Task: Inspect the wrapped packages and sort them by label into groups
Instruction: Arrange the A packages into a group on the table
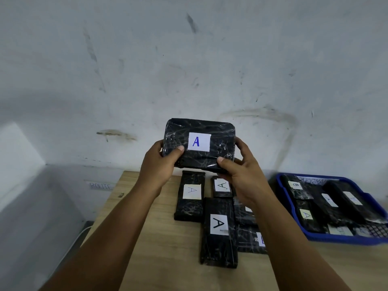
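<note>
Both hands, left hand (161,159) and right hand (239,171), clamp the ends of a package (199,143) labelled A, held level, long axis sideways, above the A-labelled packages (218,232) lying mid-desk (147,238).

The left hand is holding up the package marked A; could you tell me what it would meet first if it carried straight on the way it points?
The left hand points up and away from the person, so probably the scuffed grey wall behind the held package; depth is unclear, but nothing shows between.
</note>
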The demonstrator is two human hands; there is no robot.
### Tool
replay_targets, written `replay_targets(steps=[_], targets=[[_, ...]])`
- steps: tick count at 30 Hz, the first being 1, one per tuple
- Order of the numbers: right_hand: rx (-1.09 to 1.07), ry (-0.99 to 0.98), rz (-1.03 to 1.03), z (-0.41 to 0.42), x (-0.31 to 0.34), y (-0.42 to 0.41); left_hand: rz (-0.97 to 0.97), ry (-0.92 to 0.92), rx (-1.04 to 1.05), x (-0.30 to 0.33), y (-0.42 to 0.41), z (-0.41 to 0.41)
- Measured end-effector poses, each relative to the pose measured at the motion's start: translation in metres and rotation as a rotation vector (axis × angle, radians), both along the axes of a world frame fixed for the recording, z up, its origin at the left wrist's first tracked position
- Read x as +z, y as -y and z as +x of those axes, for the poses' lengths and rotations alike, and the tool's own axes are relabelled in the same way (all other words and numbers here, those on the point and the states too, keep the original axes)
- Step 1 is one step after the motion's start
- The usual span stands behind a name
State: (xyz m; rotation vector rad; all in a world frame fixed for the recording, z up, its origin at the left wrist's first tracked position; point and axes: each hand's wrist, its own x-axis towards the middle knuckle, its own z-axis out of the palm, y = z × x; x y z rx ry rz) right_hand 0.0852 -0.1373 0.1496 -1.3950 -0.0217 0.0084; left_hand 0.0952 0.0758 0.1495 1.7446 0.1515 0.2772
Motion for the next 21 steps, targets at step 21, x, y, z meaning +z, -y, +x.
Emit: replay_targets(steps=[21], targets=[[-0.065, 0.063, -0.135, 0.000, 0.016, 0.002, 0.062, 0.120, -0.109, 0.018, 0.002, -0.004]])
